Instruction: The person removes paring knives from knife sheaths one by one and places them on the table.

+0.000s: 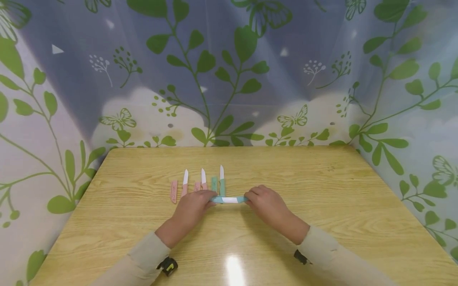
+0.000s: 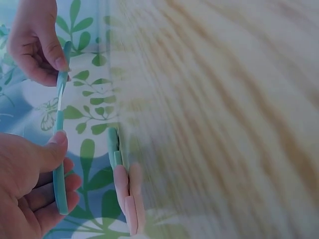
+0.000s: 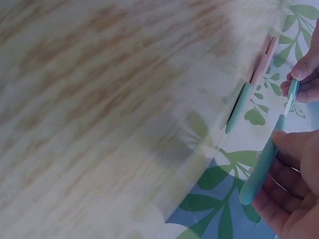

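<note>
My right hand (image 1: 266,204) grips the teal handle (image 3: 261,167) of a paring knife with a white blade (image 1: 230,200). Its teal sheath (image 2: 60,186) is pinched between the thumb and fingers of my left hand (image 1: 193,208). Knife and sheath line up end to end above the table; bare blade shows between the hands, and its tip end meets the sheath. Beyond my left hand lie a pink sheath (image 1: 173,190), a pink-handled knife (image 1: 185,178), another pink sheath (image 1: 197,186), a second pink-handled knife (image 1: 203,176), a green sheath (image 1: 214,184) and a green-handled knife (image 1: 222,182).
The wood-grain table (image 1: 340,190) reaches back to a curtain (image 1: 222,79) printed with leaves and butterflies. This curtain also flanks both sides. Those lying knives point their blades toward the far edge.
</note>
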### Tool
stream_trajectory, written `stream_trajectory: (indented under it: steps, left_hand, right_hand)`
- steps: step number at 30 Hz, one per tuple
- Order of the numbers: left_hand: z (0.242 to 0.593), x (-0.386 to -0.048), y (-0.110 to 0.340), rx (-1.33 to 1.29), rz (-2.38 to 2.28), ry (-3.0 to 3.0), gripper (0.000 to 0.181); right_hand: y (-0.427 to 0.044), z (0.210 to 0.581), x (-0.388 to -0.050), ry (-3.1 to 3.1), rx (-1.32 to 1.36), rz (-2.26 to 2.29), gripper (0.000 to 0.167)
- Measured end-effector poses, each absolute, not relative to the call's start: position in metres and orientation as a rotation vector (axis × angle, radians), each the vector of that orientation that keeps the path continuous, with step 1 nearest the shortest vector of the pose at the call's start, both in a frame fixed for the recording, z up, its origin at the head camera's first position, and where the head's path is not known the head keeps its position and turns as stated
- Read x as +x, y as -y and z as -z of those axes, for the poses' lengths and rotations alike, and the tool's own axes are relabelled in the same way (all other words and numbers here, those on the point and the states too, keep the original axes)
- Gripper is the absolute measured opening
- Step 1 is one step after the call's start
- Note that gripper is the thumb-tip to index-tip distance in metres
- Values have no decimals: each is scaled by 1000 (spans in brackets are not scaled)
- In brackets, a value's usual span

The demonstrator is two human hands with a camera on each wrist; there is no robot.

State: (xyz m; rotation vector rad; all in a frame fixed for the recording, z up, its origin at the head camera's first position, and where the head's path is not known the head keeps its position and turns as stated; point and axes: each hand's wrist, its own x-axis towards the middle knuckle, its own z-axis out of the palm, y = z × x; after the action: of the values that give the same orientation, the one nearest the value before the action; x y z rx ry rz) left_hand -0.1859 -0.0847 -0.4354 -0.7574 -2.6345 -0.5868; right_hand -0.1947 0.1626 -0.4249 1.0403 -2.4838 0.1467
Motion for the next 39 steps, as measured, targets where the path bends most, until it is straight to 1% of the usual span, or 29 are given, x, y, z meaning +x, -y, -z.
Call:
stream_trajectory:
  steps: [17,28,32,39]
  left_hand:
    - [435,-185,87,-740,610,2660,25]
    - [437,-185,92,-658,675,2729,26]
    - [437,-186,92,-590,716,2772,24]
    - [436,-185,91,-549,802,2785,32]
  right_hand:
    - [-172,426,-193,2559,1056,-121,17]
    - [-180,428,-194,2606,1027,-156,16]
    - [-181,426,-192,2669,979,-262,16]
    - [-182,425,-192,2707,955,-468,18]
